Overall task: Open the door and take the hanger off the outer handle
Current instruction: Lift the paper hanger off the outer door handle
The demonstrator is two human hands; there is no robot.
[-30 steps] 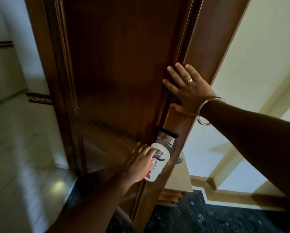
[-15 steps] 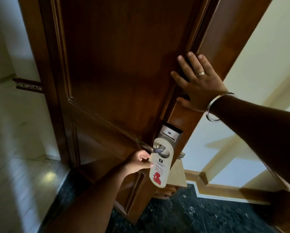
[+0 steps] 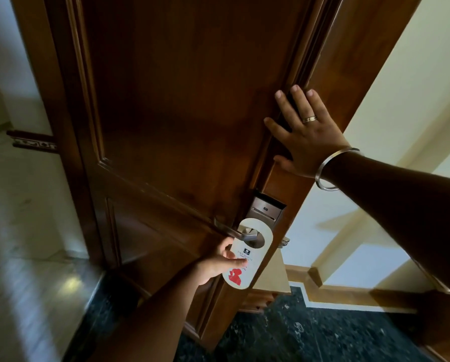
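The dark wooden door (image 3: 171,113) stands open, its outer face toward me. A white door hanger (image 3: 247,259) with a red figure hangs by its hole from the silver lever handle (image 3: 231,232), below a metal card-lock plate (image 3: 265,210). My left hand (image 3: 222,262) pinches the hanger's left edge, thumb across its front. My right hand (image 3: 302,134), with a ring and a steel bangle, lies flat with spread fingers on the door's edge above the lock.
A cream wall (image 3: 401,87) with a wooden skirting board (image 3: 349,291) is to the right. Dark speckled stone floor (image 3: 310,333) lies below the door. A pale glossy corridor floor (image 3: 22,257) stretches to the left.
My left hand reached the hanger, closed on its left edge, and now has the thumb across its front. The hanger has swung out to face me. My right hand stays on the door edge.
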